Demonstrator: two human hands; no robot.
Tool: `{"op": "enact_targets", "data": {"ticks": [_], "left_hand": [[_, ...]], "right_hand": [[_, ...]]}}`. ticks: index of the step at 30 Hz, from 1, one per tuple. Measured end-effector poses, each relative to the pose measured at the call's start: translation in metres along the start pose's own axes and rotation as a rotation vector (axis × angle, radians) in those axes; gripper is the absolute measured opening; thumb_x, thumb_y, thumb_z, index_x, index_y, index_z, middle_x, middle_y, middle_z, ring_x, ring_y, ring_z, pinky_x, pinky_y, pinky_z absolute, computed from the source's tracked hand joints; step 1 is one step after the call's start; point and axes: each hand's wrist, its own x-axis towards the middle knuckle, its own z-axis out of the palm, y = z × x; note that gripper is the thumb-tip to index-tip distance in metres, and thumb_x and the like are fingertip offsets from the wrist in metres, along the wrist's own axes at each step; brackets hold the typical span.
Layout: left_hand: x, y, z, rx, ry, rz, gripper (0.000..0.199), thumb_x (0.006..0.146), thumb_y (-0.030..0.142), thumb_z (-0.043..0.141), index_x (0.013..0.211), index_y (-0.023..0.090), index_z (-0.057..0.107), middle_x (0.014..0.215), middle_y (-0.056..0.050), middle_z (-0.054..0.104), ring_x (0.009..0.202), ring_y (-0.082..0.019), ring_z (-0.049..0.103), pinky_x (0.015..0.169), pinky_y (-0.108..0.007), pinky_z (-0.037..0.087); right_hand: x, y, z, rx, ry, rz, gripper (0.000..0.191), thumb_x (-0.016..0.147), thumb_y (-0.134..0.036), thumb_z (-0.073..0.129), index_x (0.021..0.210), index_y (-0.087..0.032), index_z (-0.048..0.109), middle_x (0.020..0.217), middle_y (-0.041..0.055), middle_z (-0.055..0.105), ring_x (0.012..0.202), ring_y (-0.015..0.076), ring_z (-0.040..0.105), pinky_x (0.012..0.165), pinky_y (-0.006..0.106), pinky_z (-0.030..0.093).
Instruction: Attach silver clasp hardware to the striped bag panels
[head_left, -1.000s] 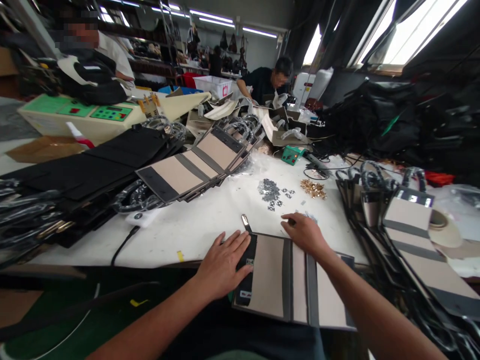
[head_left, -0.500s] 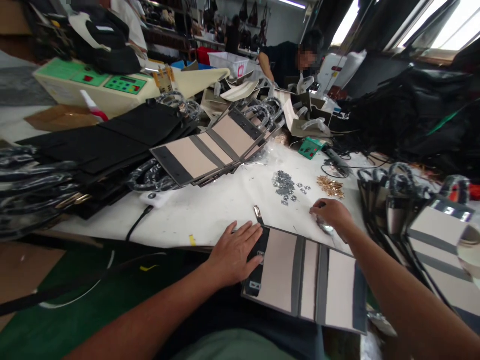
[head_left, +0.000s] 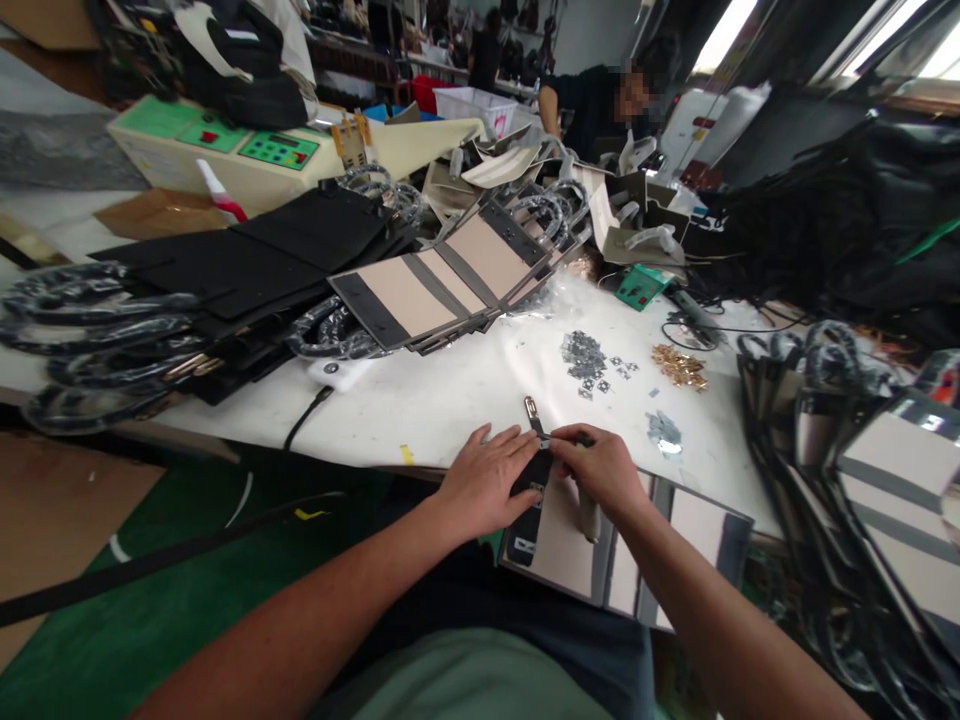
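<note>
A bag panel [head_left: 559,565], dark with beige boards, lies at the table's front edge. My left hand [head_left: 484,485] rests flat on the dark strip along its left end, fingers stretched out. Close by, my right hand [head_left: 606,470] pinches a small metal plate [head_left: 545,440] at the strip's far corner. A blurred brownish handle [head_left: 589,515] hangs below the right palm; what tool it belongs to is hidden. Beyond the fingertips a strap end with a metal fitting [head_left: 532,408] sticks out from the panel. Another metal piece [head_left: 526,546] sits on the strip's near end.
Grey metal plates [head_left: 583,355], thin silvery pieces [head_left: 664,432] and gold-coloured fasteners [head_left: 679,366] lie in piles on the white table [head_left: 480,385]. Stacked bag panels [head_left: 442,275] stand behind left, more bag pieces [head_left: 892,450] at right. A co-worker [head_left: 592,110] leans over the far side.
My right hand has come left from the silvery pieces to the panel's corner, now with a small metal plate in its fingers. My left hand stays flat on the panel. The view has shifted slightly.
</note>
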Motion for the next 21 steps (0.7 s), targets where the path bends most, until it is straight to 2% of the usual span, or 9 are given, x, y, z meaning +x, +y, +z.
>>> {"op": "enact_targets", "data": {"ticks": [6,14,17,21], "left_hand": [[0.007,0.003,-0.005,-0.025,0.033,-0.022,0.053,0.096,0.038,0.065,0.146,0.024,0.054,0.149,-0.008,0.062,0.141,-0.029,0.053,0.119,-0.055,0.034],[0.006,0.001,-0.005,-0.038,0.054,-0.037,0.059,0.096,0.038,0.066,0.15,0.024,0.049,0.147,-0.008,0.063,0.141,-0.029,0.053,0.118,-0.052,0.034],[0.008,0.002,-0.005,-0.01,0.077,-0.009,0.046,0.099,0.036,0.063,0.143,0.026,0.056,0.142,-0.006,0.067,0.136,-0.028,0.057,0.112,-0.051,0.038],[0.016,0.004,-0.002,0.06,0.131,0.02,0.026,0.104,0.033,0.055,0.125,0.027,0.069,0.128,-0.004,0.075,0.121,-0.026,0.065,0.097,-0.047,0.045]], "right_hand": [[0.001,0.0,-0.002,-0.14,0.058,-0.05,0.02,0.077,-0.038,0.07,0.084,-0.021,0.077,0.064,0.0002,0.071,0.059,0.0193,0.066,0.06,0.029,0.049],[-0.003,0.004,0.001,-0.21,0.052,-0.038,0.016,0.079,-0.037,0.068,0.08,-0.023,0.076,0.069,0.0002,0.073,0.065,0.0199,0.065,0.065,0.03,0.046],[-0.003,0.005,0.002,-0.224,0.042,-0.023,0.017,0.079,-0.037,0.068,0.08,-0.023,0.076,0.072,0.0009,0.074,0.069,0.0212,0.067,0.067,0.031,0.047],[-0.003,0.004,0.006,-0.344,0.049,-0.077,0.014,0.081,-0.034,0.065,0.079,-0.024,0.075,0.08,0.0021,0.077,0.081,0.0236,0.07,0.075,0.033,0.047]]}}
